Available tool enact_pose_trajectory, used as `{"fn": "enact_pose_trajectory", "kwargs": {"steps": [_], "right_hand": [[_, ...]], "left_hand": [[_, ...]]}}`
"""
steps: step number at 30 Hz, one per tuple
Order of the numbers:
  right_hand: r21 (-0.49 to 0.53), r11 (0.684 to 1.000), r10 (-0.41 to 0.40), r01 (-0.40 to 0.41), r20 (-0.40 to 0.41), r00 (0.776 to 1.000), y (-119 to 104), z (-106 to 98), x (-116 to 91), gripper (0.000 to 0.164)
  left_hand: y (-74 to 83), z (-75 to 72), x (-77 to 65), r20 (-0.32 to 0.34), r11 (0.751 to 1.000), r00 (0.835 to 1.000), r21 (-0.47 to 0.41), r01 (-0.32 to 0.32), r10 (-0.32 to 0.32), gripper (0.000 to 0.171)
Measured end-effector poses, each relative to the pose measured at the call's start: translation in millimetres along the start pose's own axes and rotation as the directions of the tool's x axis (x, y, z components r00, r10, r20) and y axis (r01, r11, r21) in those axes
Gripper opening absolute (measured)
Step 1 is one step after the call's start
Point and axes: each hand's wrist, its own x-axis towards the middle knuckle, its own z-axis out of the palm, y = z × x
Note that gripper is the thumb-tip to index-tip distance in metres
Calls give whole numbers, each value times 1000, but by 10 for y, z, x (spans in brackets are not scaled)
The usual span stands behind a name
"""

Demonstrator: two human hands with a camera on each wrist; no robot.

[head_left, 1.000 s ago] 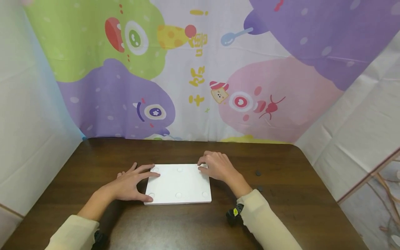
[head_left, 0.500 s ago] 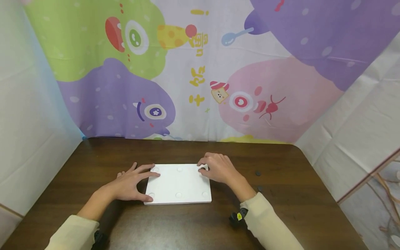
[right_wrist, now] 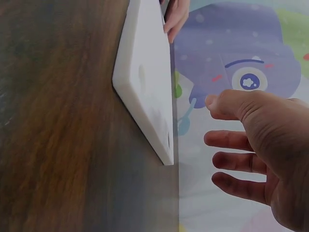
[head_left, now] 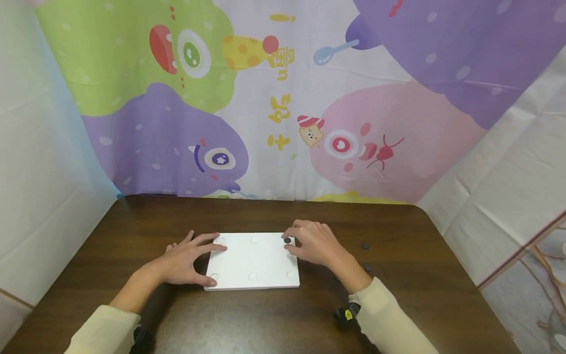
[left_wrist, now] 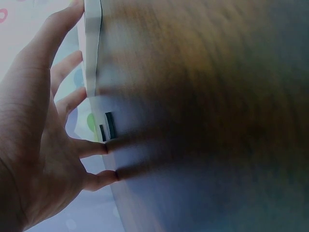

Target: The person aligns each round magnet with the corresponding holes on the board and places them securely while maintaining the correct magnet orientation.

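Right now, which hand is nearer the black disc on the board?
Right: the right hand is by the disc, the left hand at the opposite end of the board.

Right hand (right_wrist: 277, 137) near white board (right_wrist: 150, 72)

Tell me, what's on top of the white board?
A black disc lies at the board's far right corner, by the right hand; the left hand touches the board's left side. Five shallow round hollows show. Whatever is under the disc is covered.
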Motion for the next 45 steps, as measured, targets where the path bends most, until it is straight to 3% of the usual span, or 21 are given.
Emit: {"fn": "enact_pose_trajectory", "kwargs": {"steps": [17, 34, 45], "right_hand": [[-93, 995, -34, 33, -11, 999, 30, -23, -238, 27], [-118, 992, -47, 44, -22, 999, 186, -73, -450, 26], [-119, 993, -6, 6, 2, 1000, 346, -118, -538, 25]], "left_hand": [[-9, 16, -25, -7, 1000, 1000, -6, -8, 8, 90], [16, -19, -18, 0, 1000, 1000, 2, -16, 16, 89], [20, -24, -18, 4, 1000, 1000, 4, -16, 16, 88]]}}
